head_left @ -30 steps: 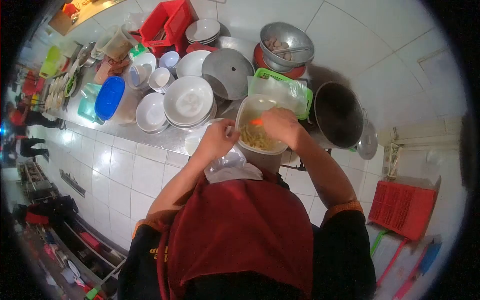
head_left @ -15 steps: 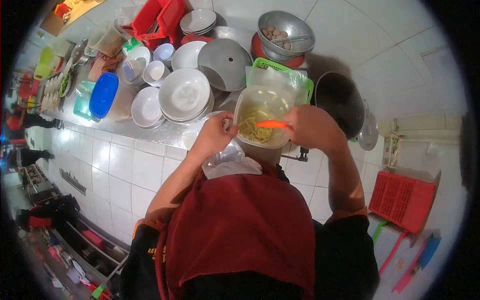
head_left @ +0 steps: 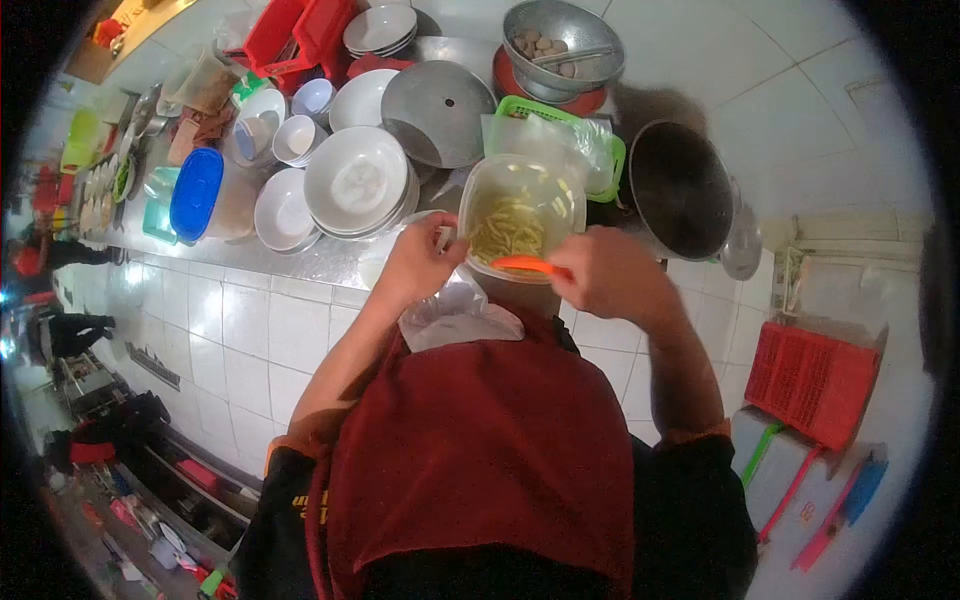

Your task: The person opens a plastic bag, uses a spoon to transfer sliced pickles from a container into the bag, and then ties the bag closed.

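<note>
A clear plastic tub (head_left: 566, 220) holding pale green, sliced food (head_left: 508, 230) stands at the front edge of the metal counter. My right hand (head_left: 610, 275) grips an orange utensil (head_left: 532, 264), which lies low across the near side of the tub. At the tub's left rim is my left hand (head_left: 428, 262), its fingers closed around something whitish, perhaps the edge of a plastic bag. A clear plastic bag (head_left: 458, 315) hangs just below that hand, in front of my body.
White bowls (head_left: 360, 183) are stacked left of the tub, near a round metal lid (head_left: 437, 112). Behind it sits a green basket (head_left: 612, 165). To the right stands a large dark pot (head_left: 680, 190); a metal bowl (head_left: 565, 50) is at the back.
My right hand and the orange utensil have moved down and slightly left, toward the tub's near rim. The counter items sit slightly higher and further left in view.
</note>
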Tool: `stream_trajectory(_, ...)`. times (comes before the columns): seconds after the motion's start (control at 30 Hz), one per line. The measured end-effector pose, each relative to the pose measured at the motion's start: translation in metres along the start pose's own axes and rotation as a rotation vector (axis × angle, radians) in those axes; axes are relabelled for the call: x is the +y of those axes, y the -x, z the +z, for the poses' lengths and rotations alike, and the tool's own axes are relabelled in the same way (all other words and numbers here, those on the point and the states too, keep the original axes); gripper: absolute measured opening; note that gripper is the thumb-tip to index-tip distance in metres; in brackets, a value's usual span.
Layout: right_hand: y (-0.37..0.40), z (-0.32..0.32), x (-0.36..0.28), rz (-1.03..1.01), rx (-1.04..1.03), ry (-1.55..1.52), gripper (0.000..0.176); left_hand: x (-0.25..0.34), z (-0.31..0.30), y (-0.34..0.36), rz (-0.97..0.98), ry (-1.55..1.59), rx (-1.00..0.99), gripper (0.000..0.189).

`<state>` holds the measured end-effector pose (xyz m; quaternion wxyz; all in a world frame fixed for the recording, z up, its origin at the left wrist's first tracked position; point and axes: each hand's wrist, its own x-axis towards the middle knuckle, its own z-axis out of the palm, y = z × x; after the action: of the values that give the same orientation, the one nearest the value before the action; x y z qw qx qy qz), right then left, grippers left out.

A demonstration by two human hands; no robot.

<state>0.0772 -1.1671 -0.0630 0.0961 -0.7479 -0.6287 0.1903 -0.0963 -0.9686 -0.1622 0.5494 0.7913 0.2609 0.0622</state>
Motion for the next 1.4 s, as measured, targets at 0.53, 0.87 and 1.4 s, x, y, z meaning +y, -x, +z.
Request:
stream_trajectory(0.53, -0.052, 0.013, 0.007, 0.123, -0.163, -0.013, 0.024, 0.011, -0.004, 0.003, -0.113, 0.043, -0.044, 0.029)
stream_trajectory(0.87, -0.086, 0.022, -0.004, 0.162, -0.249, 0.192, 0.020, 0.011, -0.004, 0.002, -0.119, 0.027, -0.046, 0.031)
stream_trajectory(1.4, -0.081, 0.029, 0.011, 0.036, -0.374, 0.306, 0.018, 0.006, 0.004, 0.001, -0.074, 0.054, 0.053, 0.032)
